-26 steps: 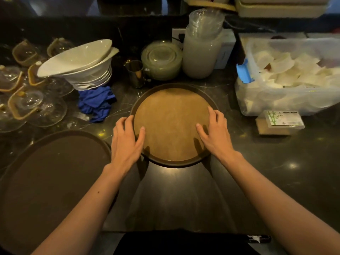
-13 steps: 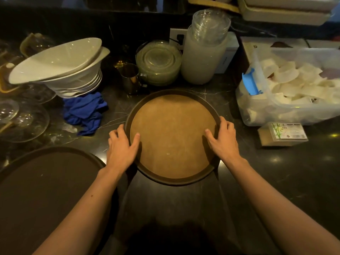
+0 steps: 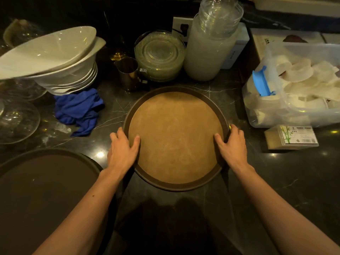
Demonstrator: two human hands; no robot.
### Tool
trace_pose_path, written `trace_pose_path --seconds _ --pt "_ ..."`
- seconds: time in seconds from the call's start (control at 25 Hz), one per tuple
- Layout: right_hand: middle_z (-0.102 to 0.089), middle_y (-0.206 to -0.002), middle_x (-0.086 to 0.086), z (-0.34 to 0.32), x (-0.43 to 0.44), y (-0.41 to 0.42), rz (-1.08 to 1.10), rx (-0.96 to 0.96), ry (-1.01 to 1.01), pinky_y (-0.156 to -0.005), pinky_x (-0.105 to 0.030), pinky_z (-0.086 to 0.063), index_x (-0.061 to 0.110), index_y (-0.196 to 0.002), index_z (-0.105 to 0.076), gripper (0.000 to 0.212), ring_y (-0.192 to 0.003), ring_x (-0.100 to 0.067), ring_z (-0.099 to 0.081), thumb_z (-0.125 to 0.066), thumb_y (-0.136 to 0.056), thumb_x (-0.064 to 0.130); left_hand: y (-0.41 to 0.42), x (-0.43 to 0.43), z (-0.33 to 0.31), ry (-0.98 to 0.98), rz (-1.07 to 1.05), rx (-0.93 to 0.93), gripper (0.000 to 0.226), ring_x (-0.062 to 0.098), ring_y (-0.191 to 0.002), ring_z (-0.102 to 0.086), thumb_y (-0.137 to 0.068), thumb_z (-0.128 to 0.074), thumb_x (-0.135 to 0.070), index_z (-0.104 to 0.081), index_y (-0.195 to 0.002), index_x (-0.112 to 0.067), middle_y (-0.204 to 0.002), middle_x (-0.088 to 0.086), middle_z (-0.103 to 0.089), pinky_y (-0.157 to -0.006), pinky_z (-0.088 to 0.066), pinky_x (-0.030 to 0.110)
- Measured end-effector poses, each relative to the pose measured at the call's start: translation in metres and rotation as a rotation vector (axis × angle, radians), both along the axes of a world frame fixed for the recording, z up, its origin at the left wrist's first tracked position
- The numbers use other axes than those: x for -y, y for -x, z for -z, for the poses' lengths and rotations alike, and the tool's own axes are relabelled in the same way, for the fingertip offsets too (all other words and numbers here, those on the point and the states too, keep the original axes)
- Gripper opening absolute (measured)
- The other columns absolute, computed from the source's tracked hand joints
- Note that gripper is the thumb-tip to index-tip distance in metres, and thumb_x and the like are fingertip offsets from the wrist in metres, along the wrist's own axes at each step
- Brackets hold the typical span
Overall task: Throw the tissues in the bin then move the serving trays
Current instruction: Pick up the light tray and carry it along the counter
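A round tray (image 3: 175, 137) with a tan inner face and a dark rim lies on the dark marble counter (image 3: 294, 181), in the middle of the view, and both hands grip it at opposite sides. The left hand (image 3: 122, 151) clasps the left rim, thumb laid over onto the tan face and fingers curled down outside the edge. The right hand (image 3: 231, 144) clasps the right rim the same way, thumb on the inner face, fingers wrapped around the outside. A second, darker tray (image 3: 42, 196) lies at the lower left, apart from the first, its near part cut off by the frame. Behind the round tray stand a small metal jug (image 3: 128, 73), a stack of glass plates (image 3: 160, 56) and a tall stack of clear cups (image 3: 214, 39). To the left sits a leaning pile of white bowls (image 3: 55, 57) with a crumpled blue cloth (image 3: 80, 109) just in front of it, and clear glassware (image 3: 16, 118) at the far left edge. On the right a clear plastic box (image 3: 294, 85) with a blue clip holds white items, and a small packet (image 3: 291, 137) lies just in front of it
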State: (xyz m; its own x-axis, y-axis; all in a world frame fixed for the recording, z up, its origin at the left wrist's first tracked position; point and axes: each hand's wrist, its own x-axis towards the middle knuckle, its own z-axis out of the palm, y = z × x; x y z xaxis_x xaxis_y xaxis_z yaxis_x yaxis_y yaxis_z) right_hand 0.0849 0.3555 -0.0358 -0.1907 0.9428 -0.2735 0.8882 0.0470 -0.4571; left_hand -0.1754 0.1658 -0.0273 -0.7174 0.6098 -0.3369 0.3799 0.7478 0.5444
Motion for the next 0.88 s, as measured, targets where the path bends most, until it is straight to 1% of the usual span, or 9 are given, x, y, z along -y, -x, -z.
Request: trace_pose_path --seconds 0.08,0.16,0.28,0.44,0.56,0.72,0.88 --pt "-0.041 -0.143 -0.017 0.002 -0.004 -0.001 0.003 -0.002 0.053 -0.102 -0.05 -0.044 0.011 -0.149 -0.03 0.077 -0.128 -0.034 -0.047 -0.061 -0.09 0.049 0.002 0.0 0.0 -0.041 -0.024 0.011 0.073 0.033 -0.115 -0.051 -0.092 -0.052 -0.048 -0.025 -0.145 -0.007 -0.137 0.018 -0.037 -0.096 -0.046 0.049" --pt "-0.044 -0.138 -0.016 0.001 -0.003 -0.003 -0.008 -0.039 0.079 -0.101 -0.048 -0.045 0.01 -0.147 -0.034 0.076 -0.124 -0.032 -0.049 -0.063 -0.088 0.049 0.001 0.004 0.001 -0.108 -0.059 0.006 0.068 0.03 -0.116 -0.049 -0.09 -0.057 -0.044 -0.031 -0.141 -0.006 -0.135 0.017 -0.039 -0.096 -0.043 0.041" --pt "-0.047 -0.133 -0.014 -0.002 0.005 -0.005 0.013 -0.113 0.055 -0.1 -0.045 -0.045 0.009 -0.143 -0.038 0.075 -0.119 -0.029 -0.05 -0.066 -0.086 0.048 -0.002 0.01 -0.005 -0.205 -0.121 -0.014 0.062 0.026 -0.116 -0.047 -0.088 -0.063 -0.037 -0.038 -0.135 -0.005 -0.131 0.015 -0.042 -0.095 -0.04 0.035" --pt "-0.049 -0.131 -0.013 -0.013 0.02 -0.01 0.077 -0.19 0.018 -0.101 -0.046 -0.045 0.008 -0.139 -0.044 0.073 -0.119 -0.028 -0.051 -0.069 -0.084 0.048 -0.005 0.017 -0.02 -0.268 -0.164 -0.039 0.061 0.019 -0.11 -0.046 -0.085 -0.067 -0.037 -0.043 -0.132 -0.006 -0.127 0.012 -0.045 -0.094 -0.039 0.034" --pt "-0.049 -0.13 -0.012 -0.028 0.035 -0.018 0.111 -0.245 -0.021 -0.102 -0.044 -0.044 0.008 -0.137 -0.046 0.07 -0.12 -0.027 -0.05 -0.071 -0.083 0.046 -0.01 0.027 -0.034 -0.314 -0.164 -0.079 0.061 0.022 -0.113 -0.046 -0.084 -0.069 -0.037 -0.044 -0.131 -0.006 -0.125 0.013 -0.046 -0.095 -0.039 0.034" --pt "-0.051 -0.126 -0.01 -0.052 0.052 -0.032 0.158 -0.339 -0.094 -0.101 -0.044 -0.044 0.011 -0.133 -0.051 0.065 -0.117 -0.025 -0.051 -0.072 -0.082 0.045 -0.022 0.04 -0.056 -0.382 -0.163 -0.112 0.061 0.024 -0.115 -0.047 -0.082 -0.07 -0.038 -0.046 -0.129 -0.008 -0.125 0.012 -0.047 -0.098 -0.042 0.039" --pt "-0.056 -0.12 -0.009 -0.075 0.064 -0.056 0.208 -0.452 -0.179 -0.097 -0.043 -0.047 0.012 -0.126 -0.057 0.059 -0.11 -0.024 -0.056 -0.074 -0.079 0.042 -0.045 0.053 -0.083 -0.454 -0.154 -0.15 0.059 0.022 -0.112 -0.047 -0.081 -0.072 -0.035 -0.048 -0.128 -0.008 -0.123 0.012 -0.047 -0.093 -0.039 0.033"
